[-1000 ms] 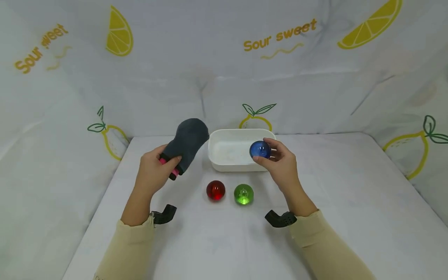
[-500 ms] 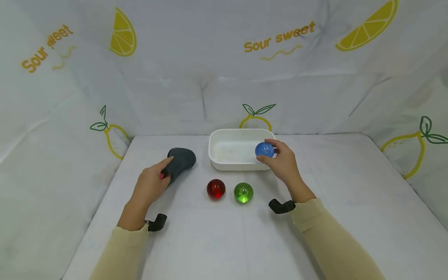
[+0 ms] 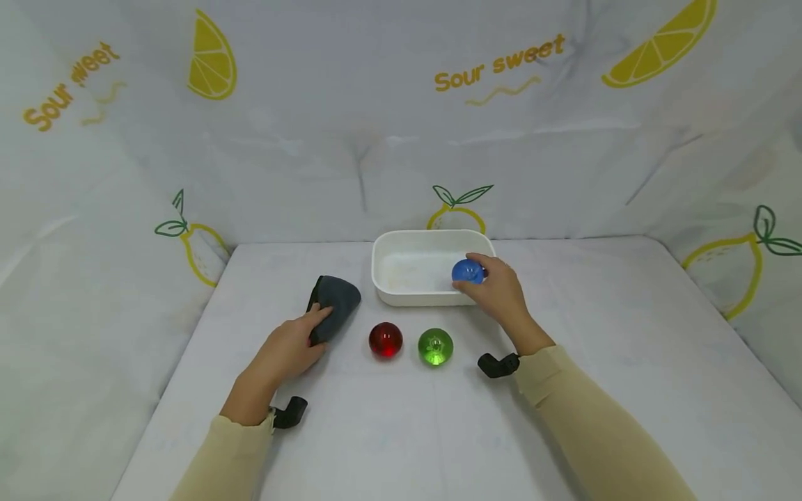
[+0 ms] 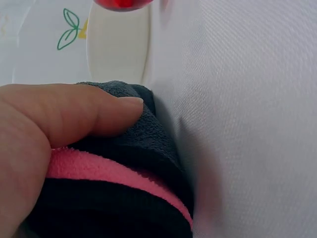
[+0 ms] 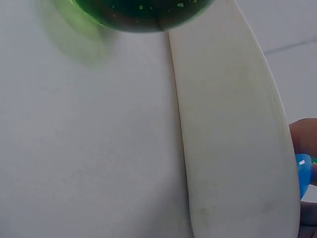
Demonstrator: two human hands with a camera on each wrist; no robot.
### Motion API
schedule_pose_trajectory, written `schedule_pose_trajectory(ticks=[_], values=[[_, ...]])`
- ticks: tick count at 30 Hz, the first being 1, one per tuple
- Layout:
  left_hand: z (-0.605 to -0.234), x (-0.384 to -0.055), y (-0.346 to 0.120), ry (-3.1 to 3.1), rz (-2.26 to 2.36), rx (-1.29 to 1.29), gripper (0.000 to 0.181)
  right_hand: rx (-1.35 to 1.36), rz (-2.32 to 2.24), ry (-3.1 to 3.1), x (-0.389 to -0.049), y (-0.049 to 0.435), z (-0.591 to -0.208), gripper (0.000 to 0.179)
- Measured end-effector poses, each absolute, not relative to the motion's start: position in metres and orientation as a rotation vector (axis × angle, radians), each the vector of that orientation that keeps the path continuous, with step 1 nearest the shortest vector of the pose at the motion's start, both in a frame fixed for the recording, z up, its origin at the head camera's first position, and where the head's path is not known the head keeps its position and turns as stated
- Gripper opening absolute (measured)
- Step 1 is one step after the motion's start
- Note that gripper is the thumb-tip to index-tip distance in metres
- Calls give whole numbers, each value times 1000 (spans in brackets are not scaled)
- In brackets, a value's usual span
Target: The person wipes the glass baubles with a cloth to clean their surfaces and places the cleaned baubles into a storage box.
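In the head view, my left hand grips a folded dark grey cloth at the table's left side. The left wrist view shows my thumb on the cloth's fuzzy grey face, above a pink layer and a black one; the other fingers are hidden there. My right hand pinches a clear blue ball between thumb and fingers at the right end of a white tray, within its rim. Whether the ball touches the tray floor, I cannot tell. The tray wall mostly covers the blue ball in the right wrist view.
A red ball and a green ball lie side by side on the white-covered table, just in front of the tray. Behind stands a white curtain printed with lemons.
My left hand has come down with the cloth from above the table, and the cloth now looks shorter and turned. The right hand has sunk slightly with the blue ball.
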State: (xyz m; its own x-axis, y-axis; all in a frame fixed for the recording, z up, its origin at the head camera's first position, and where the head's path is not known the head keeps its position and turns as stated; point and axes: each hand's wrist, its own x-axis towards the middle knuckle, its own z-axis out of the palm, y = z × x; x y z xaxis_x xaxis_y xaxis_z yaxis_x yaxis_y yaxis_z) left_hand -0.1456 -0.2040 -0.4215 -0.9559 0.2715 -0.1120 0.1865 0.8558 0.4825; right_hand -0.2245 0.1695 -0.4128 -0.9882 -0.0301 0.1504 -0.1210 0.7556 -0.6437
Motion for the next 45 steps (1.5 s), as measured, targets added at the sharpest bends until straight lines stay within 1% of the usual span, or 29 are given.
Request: schedule_pose_trajectory(ticks=[5,11,21,29,36,45], values=[[-424,-147,-204,2871,696,362,70,160,809,-2892,-231,166,-410,62],[-426,-147,-200,2900,641,366,69,166,772,-2991,-236,162,-409,55],[-426,-147,-196,2958,543,390,68,148,669,-3086,-239,159,-410,59],[-427,-146,-197,2953,556,374,68,168,814,-3022,-237,160,-413,50],[-426,-146,-197,2966,567,394,67,237,850,-2880,-233,167,-420,42],[-426,-144,-198,2950,577,379,68,213,951,-2804,-223,174,-417,42]])
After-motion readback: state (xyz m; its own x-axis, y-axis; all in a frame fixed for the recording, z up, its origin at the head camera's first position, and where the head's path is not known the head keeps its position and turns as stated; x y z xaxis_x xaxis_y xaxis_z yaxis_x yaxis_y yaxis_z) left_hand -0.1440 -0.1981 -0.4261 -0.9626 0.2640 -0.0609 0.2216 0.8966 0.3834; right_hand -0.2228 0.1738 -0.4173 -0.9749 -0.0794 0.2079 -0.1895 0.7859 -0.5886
